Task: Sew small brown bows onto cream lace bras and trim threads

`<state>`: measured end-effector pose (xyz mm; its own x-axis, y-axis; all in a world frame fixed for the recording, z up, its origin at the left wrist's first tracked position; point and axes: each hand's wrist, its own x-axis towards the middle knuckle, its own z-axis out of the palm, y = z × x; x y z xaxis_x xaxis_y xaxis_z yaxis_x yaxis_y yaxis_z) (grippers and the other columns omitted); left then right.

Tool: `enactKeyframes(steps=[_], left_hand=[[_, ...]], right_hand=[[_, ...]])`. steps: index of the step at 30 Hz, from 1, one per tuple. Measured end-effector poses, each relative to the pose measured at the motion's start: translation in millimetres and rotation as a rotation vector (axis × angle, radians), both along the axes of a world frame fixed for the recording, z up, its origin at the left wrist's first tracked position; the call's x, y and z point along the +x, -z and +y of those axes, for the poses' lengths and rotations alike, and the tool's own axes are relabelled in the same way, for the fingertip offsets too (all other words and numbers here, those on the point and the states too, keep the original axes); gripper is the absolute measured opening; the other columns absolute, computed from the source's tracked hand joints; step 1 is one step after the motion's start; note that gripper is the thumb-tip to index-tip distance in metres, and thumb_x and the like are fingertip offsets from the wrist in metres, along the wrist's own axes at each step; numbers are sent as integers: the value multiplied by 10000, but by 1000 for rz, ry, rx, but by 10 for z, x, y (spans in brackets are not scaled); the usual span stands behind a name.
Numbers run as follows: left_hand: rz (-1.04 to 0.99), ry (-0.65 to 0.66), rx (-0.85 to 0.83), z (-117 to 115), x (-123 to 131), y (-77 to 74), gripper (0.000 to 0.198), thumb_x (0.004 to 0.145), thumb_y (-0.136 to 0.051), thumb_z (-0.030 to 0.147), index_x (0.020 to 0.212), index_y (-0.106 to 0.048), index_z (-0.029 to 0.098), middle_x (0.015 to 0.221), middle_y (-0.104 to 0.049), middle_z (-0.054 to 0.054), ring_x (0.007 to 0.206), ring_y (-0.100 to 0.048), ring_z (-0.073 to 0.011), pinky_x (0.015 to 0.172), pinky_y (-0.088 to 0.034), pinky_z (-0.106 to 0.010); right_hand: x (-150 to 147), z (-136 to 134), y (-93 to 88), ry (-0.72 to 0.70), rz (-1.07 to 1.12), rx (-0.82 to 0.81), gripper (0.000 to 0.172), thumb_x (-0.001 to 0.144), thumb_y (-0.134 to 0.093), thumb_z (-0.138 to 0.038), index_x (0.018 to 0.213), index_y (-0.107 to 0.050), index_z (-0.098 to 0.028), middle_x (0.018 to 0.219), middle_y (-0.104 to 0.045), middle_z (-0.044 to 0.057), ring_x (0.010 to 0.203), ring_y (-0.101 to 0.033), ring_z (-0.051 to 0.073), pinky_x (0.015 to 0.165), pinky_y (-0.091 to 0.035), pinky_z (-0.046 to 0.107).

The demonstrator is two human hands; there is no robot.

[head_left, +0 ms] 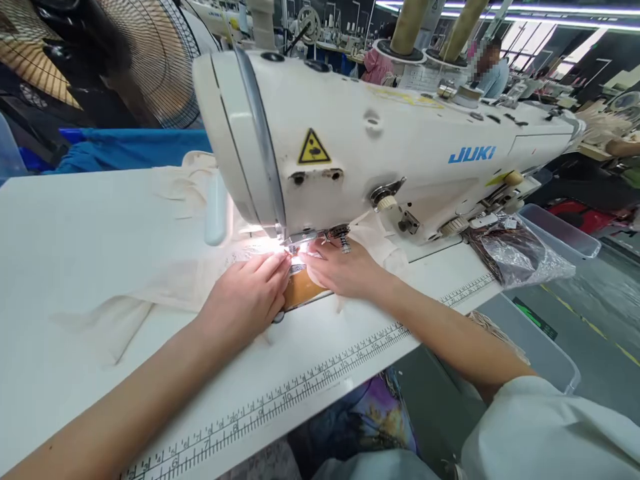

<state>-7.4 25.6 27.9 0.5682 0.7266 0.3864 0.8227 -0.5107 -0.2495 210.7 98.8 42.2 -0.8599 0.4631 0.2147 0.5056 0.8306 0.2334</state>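
Note:
A white sewing machine [350, 133] stands over a piece of thin cream cloth [175, 287], its needle area brightly lit. My left hand [250, 287] rests on the cloth left of the presser foot [293, 249], fingers close together and pressed on the fabric. On the other side, my right hand [345, 267] has its fingertips at the foot, closed on the cloth edge; glare and the fingers hide the exact grip. Below the fingers shows a brownish-orange plate [303, 288] set into the table. The cloth trails off to the left and behind the machine.
A ruler tape [320, 370] runs along the front edge of the white table [65, 247]. At the right lie a clear plastic bag of dark material [515, 250] and plastic bins [560, 230]. A large fan [145, 60] stands back left. Another person [493, 70] is in the background.

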Motion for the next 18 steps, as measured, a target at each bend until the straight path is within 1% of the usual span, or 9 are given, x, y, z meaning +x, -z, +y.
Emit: enactKeyframes(steps=[4, 8, 10, 12, 13, 14, 15, 16, 18], left_hand=[[9, -18, -22, -1, -1, 11, 457, 985, -324, 205, 1270, -638, 34, 1242, -697, -188, 1048, -661, -318, 723, -531, -427], [-31, -17, -33, -6, -13, 32, 451, 987, -327, 209, 1287, -625, 52, 1263, -689, -177, 1092, -647, -312, 797, -529, -431], [-71, -7, -30, -41, 2, 9, 451, 994, -328, 228, 1300, -613, 59, 1286, -676, -177, 1146, -623, -310, 874, -522, -438], [-77, -15, -29, -107, 39, -48, 462, 995, -348, 288, 1293, -607, 50, 1304, -656, -195, 1175, -601, -328, 888, -523, -450], [-57, -47, -40, -145, 60, -84, 469, 989, -360, 318, 1281, -611, 50, 1278, -659, -203, 1143, -610, -338, 832, -534, -449], [-26, -105, -69, -179, 78, -121, 472, 983, -367, 338, 1270, -615, 57, 1232, -670, -203, 1069, -633, -339, 731, -537, -432], [12, -185, -116, -202, 85, -156, 463, 976, -370, 338, 1259, -620, 72, 1173, -681, -194, 945, -658, -323, 604, -506, -401], [49, -279, -173, -207, 77, -186, 443, 968, -364, 309, 1250, -625, 89, 1117, -689, -178, 786, -657, -287, 493, -437, -370], [90, -436, -278, -145, -1, -227, 434, 930, -339, 187, 1252, -622, 117, 1084, -690, -149, 527, -562, -202, 397, -300, -336]], right_hand=[[-5, -14, -15, 6, -9, -17, 388, 1041, -303, -208, 1271, -615, -188, 1293, -616, 114, 1101, -539, 258, 899, -398, 404], [22, -1, 7, 11, 26, 17, 376, 1040, -339, -246, 1304, -599, -184, 1265, -629, 118, 1082, -547, 258, 898, -402, 398], [54, 4, 16, 8, 58, 26, 402, 1033, -386, -352, 1342, -578, -179, 1249, -648, 116, 1103, -545, 268, 919, -403, 403], [91, -7, 12, 19, 88, 39, 511, 988, -469, -496, 1372, -562, -173, 1231, -669, 124, 1138, -534, 294, 943, -402, 418], [107, -18, 5, 40, 94, 48, 569, 960, -502, -549, 1378, -561, -167, 1211, -680, 134, 1140, -533, 307, 936, -405, 423], [118, -30, -4, 75, 91, 50, 599, 948, -513, -575, 1379, -562, -161, 1191, -689, 144, 1122, -542, 313, 904, -414, 418], [122, -39, -14, 121, 75, 43, 590, 956, -501, -572, 1377, -565, -162, 1176, -695, 149, 1075, -562, 306, 846, -425, 400], [117, -39, -24, 175, 49, 26, 547, 980, -472, -537, 1376, -566, -171, 1173, -696, 149, 1003, -585, 285, 774, -425, 375], [80, 6, -44, 264, -31, -32, 422, 1018, -415, -392, 1352, -584, -198, 1184, -695, 128, 848, -602, 223, 654, -389, 330]])
